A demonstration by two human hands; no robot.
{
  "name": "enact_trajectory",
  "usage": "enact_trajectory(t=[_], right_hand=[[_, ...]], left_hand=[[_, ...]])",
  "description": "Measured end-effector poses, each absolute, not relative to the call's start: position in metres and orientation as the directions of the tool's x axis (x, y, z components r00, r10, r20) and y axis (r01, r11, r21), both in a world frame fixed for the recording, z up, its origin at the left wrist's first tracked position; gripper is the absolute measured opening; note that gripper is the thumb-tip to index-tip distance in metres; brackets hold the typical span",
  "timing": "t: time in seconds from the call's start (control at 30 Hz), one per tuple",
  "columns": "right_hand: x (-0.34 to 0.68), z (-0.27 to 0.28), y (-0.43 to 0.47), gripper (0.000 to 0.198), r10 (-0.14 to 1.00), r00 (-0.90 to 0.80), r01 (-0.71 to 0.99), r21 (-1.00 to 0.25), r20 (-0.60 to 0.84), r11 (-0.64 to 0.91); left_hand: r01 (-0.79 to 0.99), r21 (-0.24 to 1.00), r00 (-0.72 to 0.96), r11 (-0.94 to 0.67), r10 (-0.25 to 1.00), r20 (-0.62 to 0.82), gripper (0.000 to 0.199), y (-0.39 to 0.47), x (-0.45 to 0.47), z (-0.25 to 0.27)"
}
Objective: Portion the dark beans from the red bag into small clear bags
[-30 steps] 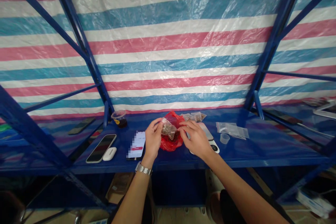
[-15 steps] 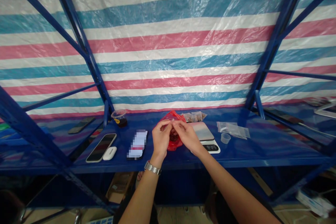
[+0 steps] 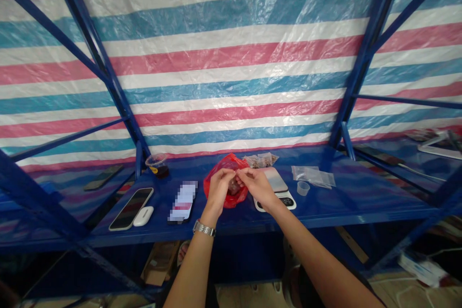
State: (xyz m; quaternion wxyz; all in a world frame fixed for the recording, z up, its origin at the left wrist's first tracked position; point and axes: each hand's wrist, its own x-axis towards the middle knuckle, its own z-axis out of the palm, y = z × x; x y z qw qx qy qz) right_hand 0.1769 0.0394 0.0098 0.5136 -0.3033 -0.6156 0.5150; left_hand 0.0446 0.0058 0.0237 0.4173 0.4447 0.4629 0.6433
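My left hand (image 3: pixel 221 186) and my right hand (image 3: pixel 255 185) meet at the fingertips, both pinching the top of what looks like a small clear plastic bag (image 3: pixel 234 186). It hangs over an open red plastic bag (image 3: pixel 212 180), and my fingers partly cover it. Dark bits inside the red bag are mostly hidden. Beside my right wrist stands a white kitchen scale (image 3: pixel 276 182) with a metal plate and dark display. Several small filled clear bags (image 3: pixel 265 160) lie behind the scale.
Right of the scale are flat clear zip bags (image 3: pixel 314 176) and a small clear cup (image 3: pixel 302 188). To the left lie a lit phone (image 3: pixel 183 200), a dark phone (image 3: pixel 132 208), a white earbud case (image 3: pixel 143 216) and a cup of dark drink (image 3: pixel 158 166). Blue posts (image 3: pixel 104 70) frame the shelf.
The view has shifted slightly, moving things a little left. My hands stay together, fingertips slightly lower, and more of the red bag and the clear bag beneath my fingers shows.
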Motion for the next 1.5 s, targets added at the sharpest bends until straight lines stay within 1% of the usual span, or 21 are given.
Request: enact_trajectory(t=[0.07,0.13,0.27,0.4,0.53,0.63,0.7,0.73,0.77,0.83,0.9,0.93,0.97,1.03,1.1,1.17,1.23,1.33,1.4,1.43,1.5], right_hand=[[0.177,0.007,0.041,0.038,0.896,-0.278,-0.111,-0.938,0.348,0.330],[0.177,0.006,0.042,0.028,0.888,-0.262,-0.030,-0.923,0.378,0.384],[0.174,0.008,0.042,0.013,0.867,-0.267,0.158,-0.868,0.421,0.470],[0.170,0.015,0.037,0.012,0.866,-0.293,0.271,-0.834,0.404,0.481],[0.166,0.022,0.032,0.019,0.852,-0.307,0.318,-0.798,0.424,0.512],[0.166,0.023,0.032,0.020,0.827,-0.209,0.293,-0.773,0.522,0.562],[0.166,0.021,0.035,0.020,0.808,-0.095,0.283,-0.762,0.582,0.582],[0.167,0.020,0.036,0.023,0.812,-0.052,0.269,-0.775,0.581,0.571],[0.167,0.019,0.038,0.027,0.836,-0.039,0.237,-0.808,0.547,0.540],[0.167,0.018,0.040,0.036,0.905,-0.120,0.133,-0.897,0.408,0.422],[0.168,0.017,0.042,0.039,0.924,-0.254,0.033,-0.952,0.286,0.303],[0.168,0.017,0.043,0.040,0.922,-0.280,-0.001,-0.960,0.269,0.280],[0.169,0.017,0.044,0.039,0.920,-0.265,-0.019,-0.956,0.288,0.294],[0.173,0.017,0.048,0.035,0.903,-0.153,0.026,-0.912,0.401,0.409],[0.177,0.018,0.052,0.028,0.849,-0.081,0.161,-0.834,0.522,0.528],[0.180,0.020,0.054,0.021,0.808,-0.096,0.274,-0.764,0.582,0.584],[0.179,0.022,0.055,0.017,0.801,-0.138,0.321,-0.739,0.582,0.592],[0.172,0.025,0.051,0.015,0.810,-0.178,0.348,-0.735,0.558,0.582],[0.167,0.026,0.047,0.013,0.825,-0.197,0.359,-0.744,0.529,0.563],[0.164,0.026,0.046,0.011,0.832,-0.200,0.363,-0.750,0.517,0.553],[0.162,0.027,0.043,0.009,0.835,-0.197,0.369,-0.750,0.515,0.549]], left_hand=[[-0.104,0.971,-0.244,-0.214,0.952,0.184,0.013,0.005,0.043,0.024],[-0.046,0.974,-0.250,-0.223,0.946,0.205,0.010,0.004,0.042,0.024],[0.180,0.946,-0.281,-0.269,0.908,0.311,0.008,0.002,0.040,0.024],[0.352,0.875,-0.332,-0.331,0.830,0.448,0.009,0.002,0.039,0.020],[0.387,0.833,-0.387,-0.396,0.750,0.536,0.011,0.003,0.037,0.017],[0.284,0.861,-0.465,-0.423,0.724,0.509,0.018,0.005,0.033,0.018],[0.099,0.889,-0.515,-0.448,0.741,0.431,0.025,0.006,0.030,0.020],[-0.017,0.888,-0.526,-0.460,0.759,0.383,0.029,0.007,0.029,0.021],[-0.128,0.875,-0.527,-0.467,0.779,0.339,0.032,0.008,0.029,0.021],[-0.282,0.838,-0.512,-0.467,0.812,0.280,0.036,0.009,0.028,0.019],[-0.330,0.836,-0.475,-0.438,0.843,0.254,0.038,0.011,0.027,0.014],[-0.319,0.853,-0.450,-0.414,0.858,0.248,0.038,0.012,0.026,0.011],[-0.264,0.880,-0.437,-0.394,0.862,0.255,0.037,0.013,0.024,0.008],[-0.067,0.925,-0.459,-0.374,0.834,0.305,0.032,0.015,0.018,0.003],[0.123,0.922,-0.497,-0.367,0.781,0.378,0.025,0.017,0.012,0.000],[0.201,0.908,-0.500,-0.367,0.759,0.418,0.020,0.017,0.008,0.000],[0.250,0.892,-0.444,-0.376,0.775,0.451,0.026,0.016,0.009,-0.001],[0.422,0.818,-0.273,-0.391,0.806,0.526,0.056,0.012,0.018,-0.005],[0.512,0.773,-0.195,-0.375,0.825,0.530,0.073,0.011,0.027,-0.008],[0.539,0.766,-0.202,-0.350,0.829,0.521,0.074,0.011,0.031,-0.009],[0.587,0.749,-0.231,-0.308,0.823,0.519,0.062,0.014,0.036,-0.009]])
